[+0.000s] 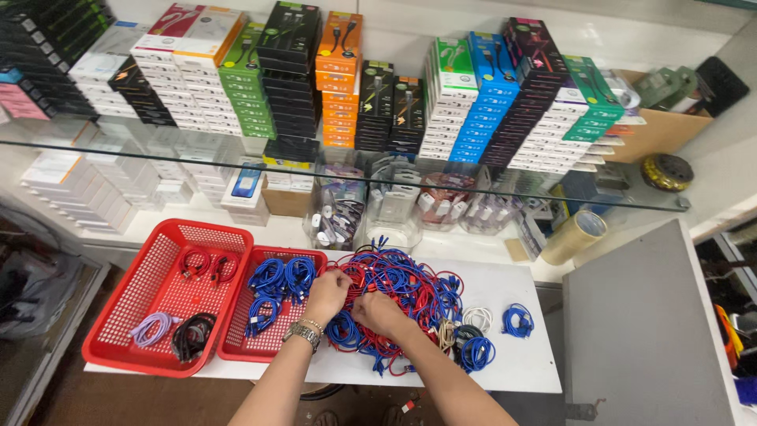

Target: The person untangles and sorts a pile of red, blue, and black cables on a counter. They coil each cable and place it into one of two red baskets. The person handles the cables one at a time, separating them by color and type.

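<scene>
Cables [398, 288], red and blue, heaped in a tangle on white table [512, 367], just right of two red baskets. Left hand [326, 293] and right hand [378, 312] both buried in the heap, fingers curled among strands (whether actually pinching one, cannot tell). Smaller basket [236, 343] already holding coiled blue cables [276, 280]; larger basket [118, 339] with red, lilac and black coils. Probably light, limp and springy, prone to snagging; best taken near a plug end, or pinched across a gathered loop.
</scene>
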